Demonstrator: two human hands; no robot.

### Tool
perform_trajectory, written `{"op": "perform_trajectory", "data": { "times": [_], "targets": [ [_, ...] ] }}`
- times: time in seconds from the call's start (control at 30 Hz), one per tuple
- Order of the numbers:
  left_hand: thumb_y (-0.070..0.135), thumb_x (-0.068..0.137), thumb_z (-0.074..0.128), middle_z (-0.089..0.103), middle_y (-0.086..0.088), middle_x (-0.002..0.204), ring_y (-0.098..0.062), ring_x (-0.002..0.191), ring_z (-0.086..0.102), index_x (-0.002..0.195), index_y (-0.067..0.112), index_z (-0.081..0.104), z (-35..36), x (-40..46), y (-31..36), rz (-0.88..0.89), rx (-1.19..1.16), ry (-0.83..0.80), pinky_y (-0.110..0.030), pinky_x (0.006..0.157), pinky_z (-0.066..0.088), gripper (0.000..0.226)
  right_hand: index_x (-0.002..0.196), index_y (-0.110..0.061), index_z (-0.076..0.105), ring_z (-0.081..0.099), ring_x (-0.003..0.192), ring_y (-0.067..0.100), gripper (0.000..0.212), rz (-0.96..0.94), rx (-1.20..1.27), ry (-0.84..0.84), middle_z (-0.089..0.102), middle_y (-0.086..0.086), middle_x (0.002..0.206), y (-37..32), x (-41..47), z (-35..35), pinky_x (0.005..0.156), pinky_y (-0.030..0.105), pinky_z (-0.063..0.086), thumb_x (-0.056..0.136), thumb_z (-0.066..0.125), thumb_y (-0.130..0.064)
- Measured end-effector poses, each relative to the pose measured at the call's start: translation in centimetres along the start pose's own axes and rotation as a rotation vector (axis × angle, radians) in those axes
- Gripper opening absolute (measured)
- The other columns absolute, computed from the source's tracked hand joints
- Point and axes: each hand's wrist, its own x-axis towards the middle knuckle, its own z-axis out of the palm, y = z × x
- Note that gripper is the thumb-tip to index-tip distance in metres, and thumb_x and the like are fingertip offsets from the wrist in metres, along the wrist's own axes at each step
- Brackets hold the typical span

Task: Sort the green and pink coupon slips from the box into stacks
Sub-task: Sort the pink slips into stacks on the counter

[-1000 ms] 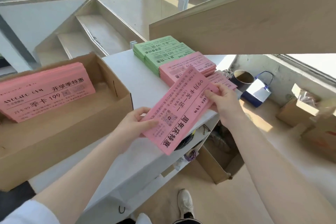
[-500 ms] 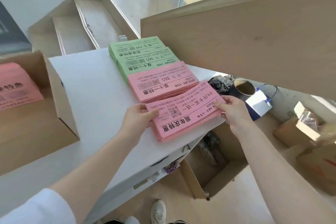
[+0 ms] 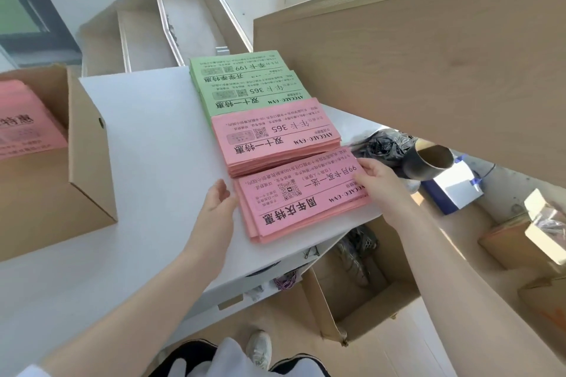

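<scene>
White and broad, the counter (image 3: pixel 147 138) fills the middle of the room, with a pale wooden panel (image 3: pixel 428 70) slanting over its far right corner and bare wooden steps (image 3: pixel 171 21) climbing away behind it. On the counter's left end sits an open cardboard box (image 3: pixel 88 150), and inside it a batch of pink slips (image 3: pixel 27 122) lies flat against the bottom, still unsorted. Down on the floor to the right stands another open carton (image 3: pixel 361 300) with a shoe in it, and beyond that a blue-and-white paper bag (image 3: pixel 453 193) and a dark cylindrical tube (image 3: pixel 428 162).

Along the counter's right side four stacks run in a row, each overlapping or just beside the next. Farthest away is a green stack (image 3: pixel 235 66); a second green stack (image 3: pixel 254 96) comes next; then a pink stack (image 3: pixel 275 138); and closest to the person, at the counter's edge, the nearest pink stack (image 3: pixel 303 196), its slips slightly fanned at the lower corner.

Both hands are at that nearest stack. The left hand (image 3: pixel 217 202) rests with its fingers loosely bent against the stack's left short end, the grip slack and around nothing. The right hand (image 3: pixel 376 180) is at the opposite end, its fingers lying on top of the uppermost slip; I cannot tell whether the thumb is tucked under the edge.
</scene>
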Motion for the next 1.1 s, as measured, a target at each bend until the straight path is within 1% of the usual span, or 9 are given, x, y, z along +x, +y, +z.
{"op": "perform_trajectory", "data": {
  "times": [0.07,0.13,0.3,0.43,0.5,0.67,0.77,0.87,1.1],
  "targets": [
    [0.008,0.098,0.033,0.067,0.02,0.104,0.01,0.096,0.06,0.111,0.027,0.054,0.5,-0.6,-0.5,-0.012,-0.101,-0.115,-0.018,0.089,0.04,0.031,0.126,-0.02,0.052,0.059,0.102,0.016,0.034,0.0,-0.013,0.008,0.061,-0.001,0.117,-0.1,0.0,0.5,0.096,0.042,0.045,0.094,0.044,-0.012],
    [0.01,0.099,0.029,0.065,0.015,0.117,0.0,0.107,0.06,0.129,0.029,0.047,0.9,-0.9,-1.0,0.001,-0.142,-0.207,-0.027,0.097,0.039,0.04,0.12,-0.02,0.055,0.058,0.097,0.017,0.032,-0.013,-0.043,0.009,0.062,-0.002,0.106,-0.2,-0.2,1.0,0.094,0.041,0.046,0.094,0.041,-0.01],
    [0.021,0.095,0.037,0.052,0.016,0.133,-0.003,0.121,0.049,0.141,0.034,0.031,1.1,-0.1,-1.3,-0.046,-0.174,-0.199,-0.035,0.109,0.03,0.048,0.118,-0.02,0.052,0.053,0.091,0.02,0.033,-0.026,-0.14,0.017,0.058,0.001,0.101,-0.3,-0.1,2.0,0.083,0.037,0.042,0.092,0.037,-0.008],
    [0.02,0.101,0.028,0.06,0.02,0.118,0.004,0.104,0.058,0.134,0.035,0.039,1.1,0.1,-0.9,-0.057,-0.135,-0.177,-0.023,0.092,0.039,0.039,0.119,-0.019,0.051,0.054,0.091,0.021,0.034,-0.034,-0.203,-0.004,0.061,0.004,0.106,-0.4,-0.2,1.9,0.08,0.036,0.044,0.088,0.042,-0.009],
    [0.031,0.1,0.029,0.055,0.017,0.128,-0.001,0.119,0.05,0.137,0.032,0.039,0.3,0.4,-0.7,-0.065,-0.045,-0.152,-0.031,0.107,0.032,0.038,0.119,-0.015,0.051,0.052,0.092,0.019,0.031,-0.063,-0.264,-0.014,0.06,0.004,0.109,-0.4,-0.2,1.7,0.076,0.031,0.038,0.087,0.049,-0.014],
    [0.035,0.098,0.039,0.026,0.01,0.151,-0.014,0.138,0.028,0.147,0.023,0.022,-1.8,0.4,1.1,-0.074,0.132,-0.028,-0.035,0.115,0.018,0.053,0.121,-0.007,0.054,0.039,0.126,0.023,0.04,-0.476,-0.392,0.244,0.054,0.007,0.128,-1.7,-1.6,3.2,0.109,0.038,0.028,0.083,0.056,-0.019],
    [0.023,0.097,0.043,0.049,0.007,0.134,-0.013,0.123,0.046,0.136,0.022,0.04,-3.6,-0.6,2.7,0.042,0.18,-0.034,-0.028,0.104,0.033,0.039,0.112,-0.011,0.059,0.049,0.114,0.017,0.026,-0.665,-0.295,0.094,0.058,0.002,0.118,-4.9,-2.9,5.8,0.101,0.035,0.039,0.086,0.056,-0.009],
    [0.016,0.097,0.041,0.072,0.003,0.09,-0.009,0.093,0.063,0.11,0.02,0.058,-6.6,-1.7,4.4,0.139,0.209,-0.03,-0.026,0.09,0.047,0.022,0.105,-0.01,0.062,0.049,0.115,0.02,0.024,-0.773,-0.23,-0.061,0.056,0.001,0.122,-8.5,-3.9,9.6,0.096,0.027,0.038,0.086,0.051,0.0],
    [0.015,0.098,0.04,0.067,0.0,0.062,-0.012,0.064,0.065,0.1,0.016,0.062,-16.9,-3.7,9.1,0.251,0.243,0.03,-0.021,0.064,0.051,0.022,0.104,-0.008,0.063,0.049,0.117,0.02,0.023,-0.982,-0.203,-0.242,0.054,0.006,0.126,-17.1,-7.4,19.3,0.09,0.01,0.026,0.084,0.054,0.0]
  ]
}}
